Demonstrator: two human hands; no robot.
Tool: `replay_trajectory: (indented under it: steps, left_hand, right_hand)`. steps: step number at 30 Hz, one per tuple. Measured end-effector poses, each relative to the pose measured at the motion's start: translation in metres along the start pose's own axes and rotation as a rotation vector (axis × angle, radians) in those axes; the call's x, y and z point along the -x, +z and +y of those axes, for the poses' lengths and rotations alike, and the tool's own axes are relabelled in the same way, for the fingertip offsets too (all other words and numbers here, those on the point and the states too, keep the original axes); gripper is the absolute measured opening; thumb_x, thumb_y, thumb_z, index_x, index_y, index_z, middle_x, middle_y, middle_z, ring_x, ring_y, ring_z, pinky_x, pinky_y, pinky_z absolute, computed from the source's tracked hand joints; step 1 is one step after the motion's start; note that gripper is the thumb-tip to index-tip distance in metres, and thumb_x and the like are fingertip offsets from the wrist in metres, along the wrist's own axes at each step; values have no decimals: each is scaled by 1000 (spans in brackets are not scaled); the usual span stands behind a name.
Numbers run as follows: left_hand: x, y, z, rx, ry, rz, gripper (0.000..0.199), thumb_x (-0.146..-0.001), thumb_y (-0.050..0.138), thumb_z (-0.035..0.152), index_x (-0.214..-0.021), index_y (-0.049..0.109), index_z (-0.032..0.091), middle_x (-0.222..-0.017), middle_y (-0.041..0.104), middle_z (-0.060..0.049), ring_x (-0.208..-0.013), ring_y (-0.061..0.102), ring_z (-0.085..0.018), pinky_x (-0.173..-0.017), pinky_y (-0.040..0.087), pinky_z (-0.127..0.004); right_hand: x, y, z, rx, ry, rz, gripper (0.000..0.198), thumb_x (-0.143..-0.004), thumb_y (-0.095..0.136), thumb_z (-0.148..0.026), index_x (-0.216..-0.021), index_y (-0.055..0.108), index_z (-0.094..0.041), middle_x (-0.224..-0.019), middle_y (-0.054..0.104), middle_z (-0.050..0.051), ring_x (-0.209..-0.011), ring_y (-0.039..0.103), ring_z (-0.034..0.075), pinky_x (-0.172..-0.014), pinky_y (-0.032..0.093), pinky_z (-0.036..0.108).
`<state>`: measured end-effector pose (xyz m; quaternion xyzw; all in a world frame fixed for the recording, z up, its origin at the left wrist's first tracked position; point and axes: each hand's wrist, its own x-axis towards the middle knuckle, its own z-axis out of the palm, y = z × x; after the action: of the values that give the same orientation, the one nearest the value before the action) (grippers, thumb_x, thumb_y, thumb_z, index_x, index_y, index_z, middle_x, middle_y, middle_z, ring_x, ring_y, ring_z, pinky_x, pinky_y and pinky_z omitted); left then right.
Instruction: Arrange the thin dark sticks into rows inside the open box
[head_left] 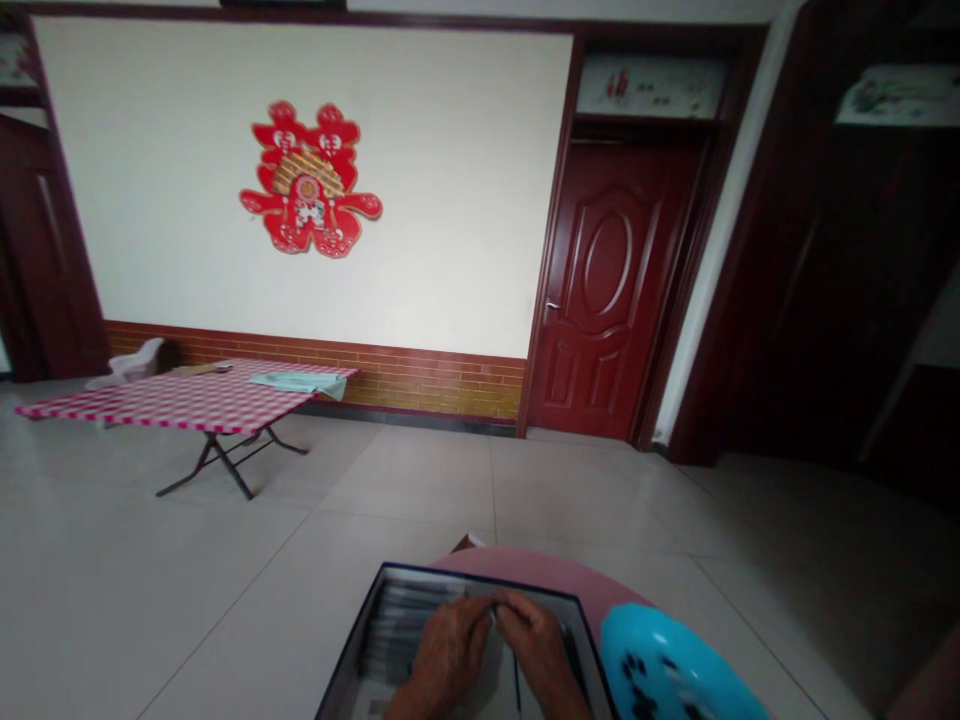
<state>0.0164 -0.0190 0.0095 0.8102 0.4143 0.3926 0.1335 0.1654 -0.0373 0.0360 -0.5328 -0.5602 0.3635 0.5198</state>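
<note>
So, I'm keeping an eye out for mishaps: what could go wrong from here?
The small item at the fingertips of the left hand and right hand could slip and get lost among the dark, slender pieces in the tray. The blue object sits close by the tray's right side, so the right arm might knock it.

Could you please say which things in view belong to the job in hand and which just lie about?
Apparently in use:
left hand
right hand
small unclear item between them
dark-rimmed tray
dark strips inside

Apparently just lying about:
checked table
green cloth
blue object, use unclear
</note>
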Motion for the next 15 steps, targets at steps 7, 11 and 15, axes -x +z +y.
replay_trajectory:
  steps: [7,11,15]
  left_hand:
    - [3,10,-16,-37,26,53,32,-92,43,32,-109,69,26,-100,75,-6,-89,71,-20,-80,55,-29]
    - [3,13,-21,-49,51,40,31,-92,44,33,-110,68,26,-103,74,-5,-91,70,-20,-83,55,-30]
    - [2,15,-19,-31,49,29,31,-92,44,34,-110,68,25,-102,74,-5,-92,70,-21,-84,55,-30]
  right_hand:
    - [-13,-57,-8,193,10,228,27,-69,52,-34,-81,71,-18,-85,75,10,-82,68,26,-78,51,36]
    - [-4,-132,6,548,-13,252,27,-69,49,-31,-80,71,-20,-84,75,9,-83,67,25,-80,49,35]
    - [15,-186,29,645,29,101,22,-67,53,-32,-71,73,-24,-77,76,5,-77,68,24,-76,50,33]
